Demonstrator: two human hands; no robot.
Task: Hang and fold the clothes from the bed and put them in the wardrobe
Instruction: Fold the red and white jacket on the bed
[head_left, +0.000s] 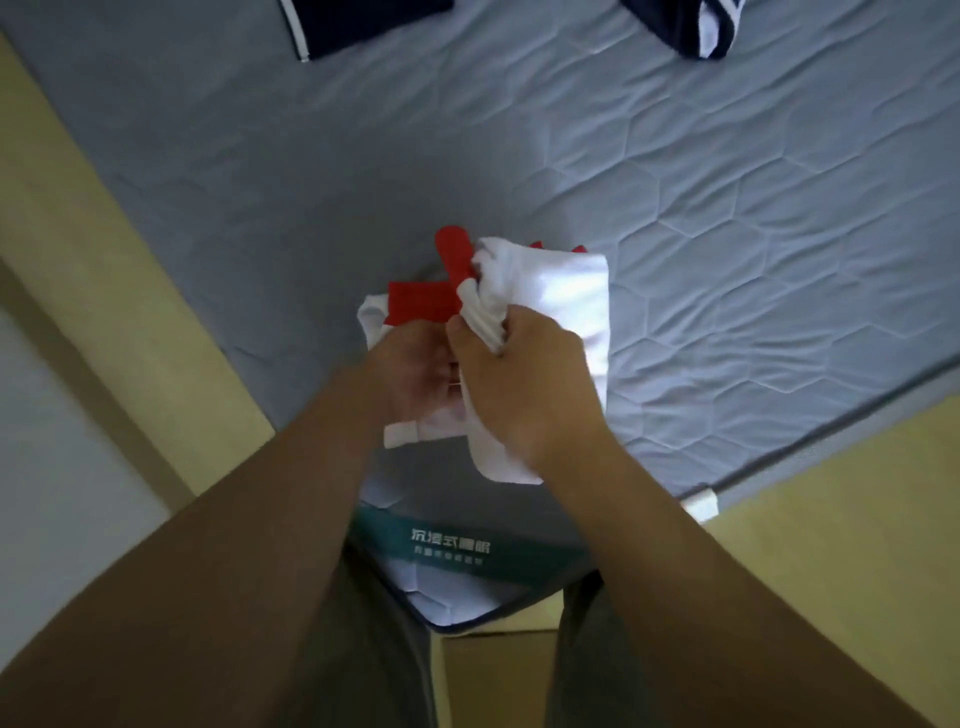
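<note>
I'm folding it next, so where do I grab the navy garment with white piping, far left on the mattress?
Probably pinch the navy garment at its near corner, where the white piping ends, reaching from your side: it lies flat on the mattress and that corner points toward you.

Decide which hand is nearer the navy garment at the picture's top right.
Right. The right hand sits below-left of the navy garment; the left hand lies farther left.
</note>
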